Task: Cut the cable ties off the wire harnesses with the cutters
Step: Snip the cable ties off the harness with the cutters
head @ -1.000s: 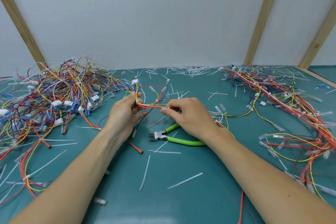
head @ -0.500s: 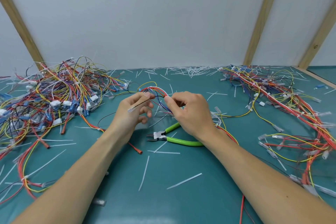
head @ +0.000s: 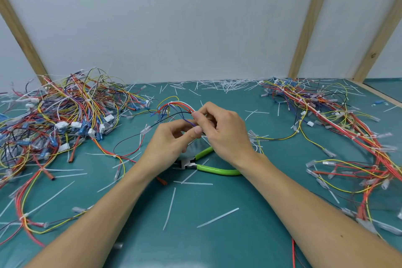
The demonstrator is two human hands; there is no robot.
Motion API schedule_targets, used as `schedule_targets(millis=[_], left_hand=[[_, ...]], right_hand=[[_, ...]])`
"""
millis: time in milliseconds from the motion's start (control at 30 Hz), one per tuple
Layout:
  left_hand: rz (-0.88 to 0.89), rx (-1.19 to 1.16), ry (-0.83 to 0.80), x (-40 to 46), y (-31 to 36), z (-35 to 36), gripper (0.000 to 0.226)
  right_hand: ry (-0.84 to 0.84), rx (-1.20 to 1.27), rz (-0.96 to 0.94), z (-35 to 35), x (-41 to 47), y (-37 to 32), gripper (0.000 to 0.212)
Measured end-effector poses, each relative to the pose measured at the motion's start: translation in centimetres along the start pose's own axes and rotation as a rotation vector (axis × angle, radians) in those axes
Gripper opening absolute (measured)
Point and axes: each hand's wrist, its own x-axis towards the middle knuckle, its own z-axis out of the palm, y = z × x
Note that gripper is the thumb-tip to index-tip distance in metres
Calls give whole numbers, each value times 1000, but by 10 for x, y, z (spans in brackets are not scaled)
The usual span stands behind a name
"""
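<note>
Both hands' grips, left hand [head: 171, 143] and right hand [head: 224, 132], pinch one wire harness [head: 174, 107]; green-handled cutters [head: 208, 166] lie at six o'clock on the bench [head: 217, 235].

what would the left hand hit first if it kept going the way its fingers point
Almost at once the right hand: the left hand points right toward it, both pinching the same wire bundle. Depth is hard to judge.

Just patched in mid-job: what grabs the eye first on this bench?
Both hands, left hand and right hand, pinch a small wire bundle at center. The green-handled cutters lie unused beneath them. A big harness heap fills the left, another harness pile the right.
</note>
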Motion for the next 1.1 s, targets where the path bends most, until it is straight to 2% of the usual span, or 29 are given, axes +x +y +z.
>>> schedule_targets(millis=[167, 300, 533, 667, 833, 933, 1033, 1100], left_hand=[[-54, -132, 109, 2, 0, -3, 38], [-99, -212, 155, 5, -2, -7, 34], [-240, -362, 258, 10, -5, -16, 26], [-285, -426, 264, 12, -6, -19, 25], [-324, -565, 254, 12, -3, -22, 20], [-355, -669, 283, 13, -1, -26, 20], [-372, -731, 315, 14, 0, -30, 22], [-381, -728, 327, 14, -2, -30, 22]], right_hand=[[-112, 34, -31, 2, -2, -4, 14], [-156, 71, -65, 2, -4, -6, 6], [-145, 7, -92, -1, -1, 1, 28], [-178, -39, -10, 1, 2, 8, 16], [-246, -107, 57, -7, 6, 15, 43], [-357, 100, 139, -13, 7, 15, 49], [-469, 470, 246, -20, 10, 14, 32], [-503, 624, 303, -24, 14, 15, 21]])
